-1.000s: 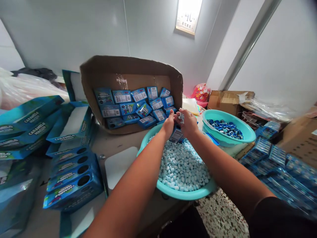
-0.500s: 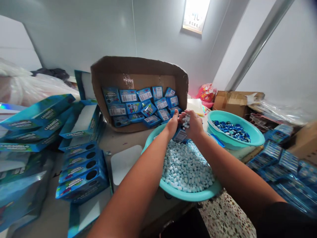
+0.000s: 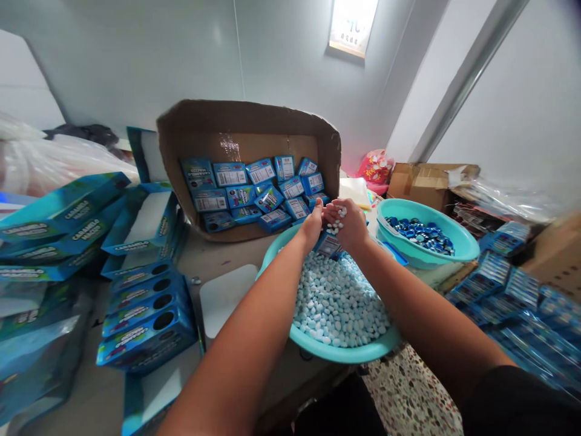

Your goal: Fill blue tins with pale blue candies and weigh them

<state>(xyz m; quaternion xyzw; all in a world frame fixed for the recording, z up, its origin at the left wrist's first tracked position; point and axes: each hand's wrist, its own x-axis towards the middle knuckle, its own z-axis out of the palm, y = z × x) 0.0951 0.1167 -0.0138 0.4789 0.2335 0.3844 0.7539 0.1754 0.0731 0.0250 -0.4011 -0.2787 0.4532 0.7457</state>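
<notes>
Facing lg cardboard ctn (image 3: 261, 145), stocked inside w/ blue boxes (image 3: 230, 174). Working over teal basin (image 3: 347, 354), filled w/ pale candies (image 3: 342, 303). Reaching to basin's far side, w/ L hand (image 3: 312, 227) and R hand (image 3: 354, 224) held close tog. Can't tell whether L fingers sit apart or tog., mostly hidden bar the raised thumb. Can see R fingers curved into a loose cup, not clamped. Note sm. blue pkt (image 3: 329, 244) just below hands, at candies' far edge. Holding few white pcs (image 3: 336, 227) in R palm: thinned & spread since ½ sec ago, then a tight clump. Likely means smaller handful, easier seen pc by pc.
</notes>
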